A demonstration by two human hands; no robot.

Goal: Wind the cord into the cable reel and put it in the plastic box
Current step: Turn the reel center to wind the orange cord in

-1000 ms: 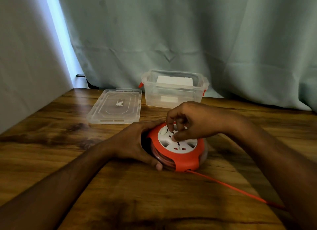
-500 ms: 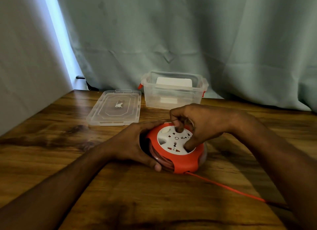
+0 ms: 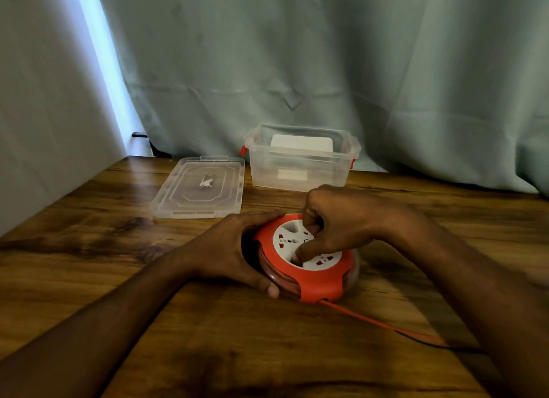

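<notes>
A round orange cable reel point(image 3: 319, 285) with a white socket face point(image 3: 285, 237) lies flat on the wooden table point(image 3: 208, 323). My left hand point(image 3: 234, 249) clasps its left rim, thumb at the front edge. My right hand point(image 3: 335, 222) rests on top, fingers and thumb pressed into the white face. An orange cord point(image 3: 380, 323) leaves the reel's front and runs right across the table, passing under my right forearm. The clear plastic box point(image 3: 300, 172) stands open behind the reel, with a white item inside.
The box's clear lid point(image 3: 199, 187) lies flat to the left of the box. A green curtain point(image 3: 326, 71) hangs behind the table, and a pale wall point(image 3: 44, 115) closes the left side.
My right hand has turned on the white face, its fingers shifting round from the back toward the front. The visible cord on the table looks a little shorter. My left hand has stayed put.
</notes>
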